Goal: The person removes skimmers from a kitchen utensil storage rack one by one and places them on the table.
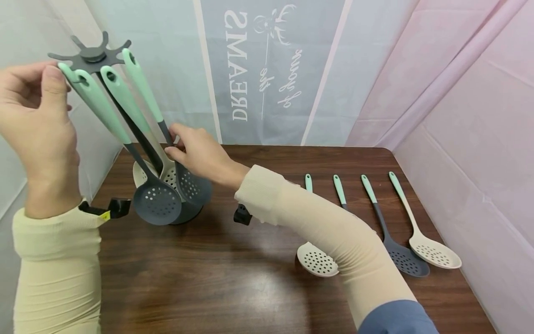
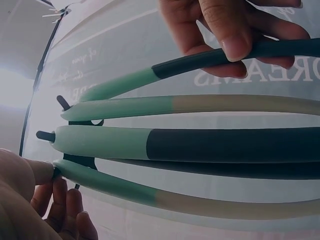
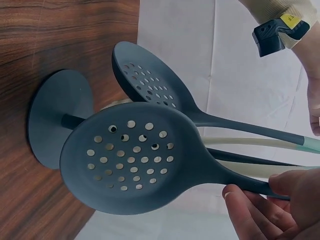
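Note:
The dark utensil stand (image 1: 92, 54) has a hub of radiating hooks, a slim post and a round base (image 3: 62, 120). At its top, my left hand (image 1: 43, 99) pinches one hook tip between thumb and finger, right beside a green handle end. My right hand (image 1: 204, 150) pinches the neck of a grey skimmer (image 3: 130, 160) whose green handle end overlaps the hub. Also at the stand are another grey skimmer (image 1: 157, 202), a beige perforated utensil (image 1: 168, 174) and a second beige utensil (image 2: 215, 206), its head mostly hidden behind the others.
On the wooden table's right side lie a beige skimmer (image 1: 435, 250), a grey skimmer (image 1: 406, 260) and a beige perforated utensil (image 1: 317, 260). Another green handle (image 1: 340, 188) shows beyond my right sleeve, which hides its head. A printed curtain (image 1: 271, 69) hangs behind the table.

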Demonstrator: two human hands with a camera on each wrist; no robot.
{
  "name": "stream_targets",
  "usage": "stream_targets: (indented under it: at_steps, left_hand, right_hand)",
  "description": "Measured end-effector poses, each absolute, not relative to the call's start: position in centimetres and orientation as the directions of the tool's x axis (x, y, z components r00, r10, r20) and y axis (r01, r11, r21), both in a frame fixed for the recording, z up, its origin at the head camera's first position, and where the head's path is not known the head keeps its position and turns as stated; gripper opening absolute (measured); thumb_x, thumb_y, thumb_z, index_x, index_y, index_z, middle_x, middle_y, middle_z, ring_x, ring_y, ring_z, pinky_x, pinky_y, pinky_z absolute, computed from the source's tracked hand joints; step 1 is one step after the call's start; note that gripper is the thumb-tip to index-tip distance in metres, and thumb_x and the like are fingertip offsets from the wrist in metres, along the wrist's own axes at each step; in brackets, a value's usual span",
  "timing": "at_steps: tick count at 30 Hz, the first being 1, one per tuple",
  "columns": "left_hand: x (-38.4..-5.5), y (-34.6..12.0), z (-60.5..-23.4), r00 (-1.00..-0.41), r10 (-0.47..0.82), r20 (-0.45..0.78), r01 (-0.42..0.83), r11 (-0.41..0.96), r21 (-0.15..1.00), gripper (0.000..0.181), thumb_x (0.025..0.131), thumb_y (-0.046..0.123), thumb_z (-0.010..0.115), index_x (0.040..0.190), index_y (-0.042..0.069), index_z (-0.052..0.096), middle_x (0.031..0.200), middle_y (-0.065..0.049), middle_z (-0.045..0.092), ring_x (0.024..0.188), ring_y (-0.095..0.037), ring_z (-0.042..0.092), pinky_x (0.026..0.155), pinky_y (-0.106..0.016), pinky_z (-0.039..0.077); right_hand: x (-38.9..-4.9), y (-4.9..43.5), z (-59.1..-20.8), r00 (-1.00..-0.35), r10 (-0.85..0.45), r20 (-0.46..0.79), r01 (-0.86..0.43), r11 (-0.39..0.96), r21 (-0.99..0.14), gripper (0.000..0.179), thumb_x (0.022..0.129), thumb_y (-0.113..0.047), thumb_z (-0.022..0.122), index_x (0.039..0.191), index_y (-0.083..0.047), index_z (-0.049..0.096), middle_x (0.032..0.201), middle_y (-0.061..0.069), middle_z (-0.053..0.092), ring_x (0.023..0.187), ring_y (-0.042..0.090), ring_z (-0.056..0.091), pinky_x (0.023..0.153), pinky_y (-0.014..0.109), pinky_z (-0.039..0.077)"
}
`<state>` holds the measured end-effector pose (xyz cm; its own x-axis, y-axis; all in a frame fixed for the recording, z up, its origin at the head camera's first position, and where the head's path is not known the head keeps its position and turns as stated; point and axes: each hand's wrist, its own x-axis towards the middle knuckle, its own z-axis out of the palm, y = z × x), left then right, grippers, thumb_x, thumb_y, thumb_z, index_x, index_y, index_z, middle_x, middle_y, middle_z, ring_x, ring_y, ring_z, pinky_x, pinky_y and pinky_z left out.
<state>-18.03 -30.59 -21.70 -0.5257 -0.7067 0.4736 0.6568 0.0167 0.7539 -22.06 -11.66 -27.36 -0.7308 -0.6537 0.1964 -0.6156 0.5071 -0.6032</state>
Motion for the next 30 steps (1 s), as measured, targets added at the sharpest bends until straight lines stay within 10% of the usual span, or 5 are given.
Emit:
stream_targets:
  at_steps: [30]
  left_hand:
    - [-17.8, -30.4, -21.7, -0.528, -0.682, 0.506, 0.540, 0.190, 0.820, 0.004, 0.097, 0.009, 0.069, 0.098, 0.009, 0.072, 0.091, -0.004, 0.065, 0.084, -0.010, 0.058, 0.073, -0.017, 0.043]
  right_hand:
    - [-22.9, -8.1, -25.9, -0.791, -0.589, 0.165, -0.537, 0.542, -0.646, 0.018, 0.102, -0.027, 0.064, 0.101, -0.011, 0.055, 0.084, -0.003, 0.074, 0.072, 0.010, 0.070, 0.067, 0.021, 0.053]
